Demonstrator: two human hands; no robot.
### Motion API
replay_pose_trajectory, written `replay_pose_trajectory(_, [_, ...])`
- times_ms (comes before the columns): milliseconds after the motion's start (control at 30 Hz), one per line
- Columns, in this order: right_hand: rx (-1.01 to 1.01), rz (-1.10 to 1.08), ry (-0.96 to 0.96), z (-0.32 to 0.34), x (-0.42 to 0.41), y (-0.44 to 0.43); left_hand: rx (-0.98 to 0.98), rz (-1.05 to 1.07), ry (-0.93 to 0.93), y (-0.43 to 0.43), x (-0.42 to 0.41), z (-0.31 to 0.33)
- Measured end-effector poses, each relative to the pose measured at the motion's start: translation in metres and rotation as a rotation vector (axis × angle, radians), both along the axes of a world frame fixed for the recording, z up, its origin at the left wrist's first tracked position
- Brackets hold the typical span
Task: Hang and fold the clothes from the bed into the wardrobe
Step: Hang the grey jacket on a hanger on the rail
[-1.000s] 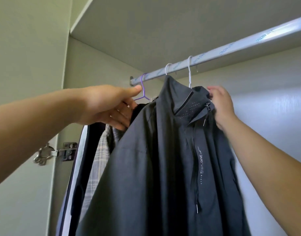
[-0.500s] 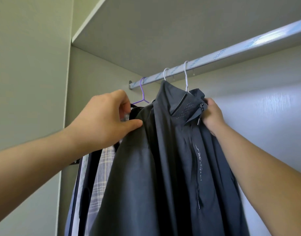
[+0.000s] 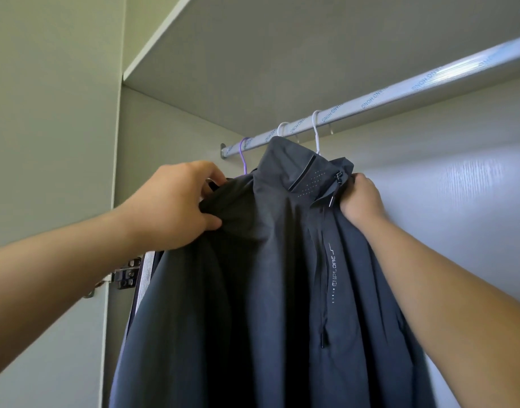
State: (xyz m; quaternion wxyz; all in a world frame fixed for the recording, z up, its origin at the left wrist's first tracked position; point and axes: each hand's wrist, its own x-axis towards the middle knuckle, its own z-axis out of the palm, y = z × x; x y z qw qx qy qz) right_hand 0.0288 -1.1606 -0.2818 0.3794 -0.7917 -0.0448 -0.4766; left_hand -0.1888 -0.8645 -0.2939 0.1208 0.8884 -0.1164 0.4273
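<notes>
Wardrobe [image 3: 164,128]: rail [image 3: 400,92] is seen at 1 o'clock.
Jacket [image 3: 253,290]: hung from the rail.
Left hand [image 3: 176,204]: jacket is gripped, 9 o'clock.
Right hand [image 3: 360,198]: jacket is gripped, 3 o'clock.

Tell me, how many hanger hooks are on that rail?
3: a purple hook nearest the left end of the rail, a left white hook above the collar of the jacket, and a right white hook beside it. The jacket may hide more.
</notes>
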Motion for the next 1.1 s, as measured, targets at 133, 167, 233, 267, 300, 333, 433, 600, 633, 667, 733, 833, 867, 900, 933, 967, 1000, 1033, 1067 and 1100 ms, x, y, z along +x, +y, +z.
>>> replay_pose_trajectory(133, [0.029, -0.017, 0.016, -0.001, 0.002, 0.004, -0.113, -0.110, 0.105, 0.010, -0.005, 0.019])
replay_pose_trajectory(167, [0.041, -0.023, 0.016, -0.001, 0.004, 0.004, -0.178, -0.163, 0.139, 0.012, -0.005, 0.023])
replay_pose_trajectory(233, [0.065, -0.048, 0.014, -0.002, 0.006, 0.003, -0.274, -0.233, 0.185, 0.016, -0.002, 0.031])
replay_pose_trajectory(267, [0.076, -0.062, 0.015, -0.001, 0.006, 0.003, -0.326, -0.264, 0.205, 0.017, 0.001, 0.034])
replay_pose_trajectory(300, [0.089, -0.073, 0.016, -0.001, 0.006, 0.003, -0.384, -0.296, 0.222, 0.018, 0.003, 0.037])
replay_pose_trajectory(333, [0.106, -0.080, 0.019, -0.001, 0.005, 0.002, -0.435, -0.323, 0.236, 0.018, 0.006, 0.040])
replay_pose_trajectory(433, [0.152, -0.087, 0.028, 0.000, 0.007, -0.001, -0.423, -0.263, 0.195, 0.012, 0.013, 0.047])
replay_pose_trajectory(600, [0.089, -0.113, 0.006, -0.006, 0.005, 0.000, 0.072, 0.187, -0.095, -0.023, 0.022, 0.051])
replay_pose_trajectory(633, [0.084, -0.116, 0.005, -0.007, 0.004, 0.000, 0.114, 0.223, -0.109, -0.032, 0.025, 0.050])
replay_pose_trajectory(667, [0.079, -0.120, 0.005, -0.008, 0.003, 0.000, 0.139, 0.244, -0.101, -0.041, 0.031, 0.048])
replay_pose_trajectory(733, [0.061, -0.130, 0.007, -0.008, 0.002, 0.000, 0.155, 0.273, -0.082, -0.059, 0.040, 0.048])
replay_pose_trajectory(833, [0.045, -0.148, -0.006, -0.009, 0.000, 0.001, 0.112, 0.329, -0.117, -0.075, 0.045, 0.057])
replay_pose_trajectory(867, [0.038, -0.155, -0.017, -0.010, -0.002, 0.001, 0.100, 0.342, -0.124, -0.078, 0.047, 0.062])
replay_pose_trajectory(900, [0.029, -0.159, -0.026, -0.011, -0.003, 0.002, 0.089, 0.343, -0.126, -0.081, 0.049, 0.065])
replay_pose_trajectory(933, [0.021, -0.162, -0.033, -0.011, -0.004, 0.002, 0.079, 0.336, -0.126, -0.084, 0.052, 0.067])
replay_pose_trajectory(967, [0.013, -0.164, -0.035, -0.012, -0.004, 0.002, 0.075, 0.324, -0.137, -0.087, 0.055, 0.067])
replay_pose_trajectory(1000, [0.004, -0.164, -0.032, -0.012, -0.004, 0.003, 0.079, 0.313, -0.158, -0.089, 0.059, 0.066])
replay_pose_trajectory(1033, [-0.006, -0.162, -0.026, -0.013, -0.003, 0.002, 0.085, 0.308, -0.186, -0.089, 0.063, 0.063])
replay_pose_trajectory(1067, [-0.012, -0.158, -0.024, -0.013, -0.003, 0.001, 0.093, 0.307, -0.221, -0.087, 0.068, 0.060])
replay_pose_trajectory(1100, [-0.014, -0.152, -0.032, -0.012, -0.002, 0.000, 0.104, 0.306, -0.259, -0.082, 0.073, 0.058])
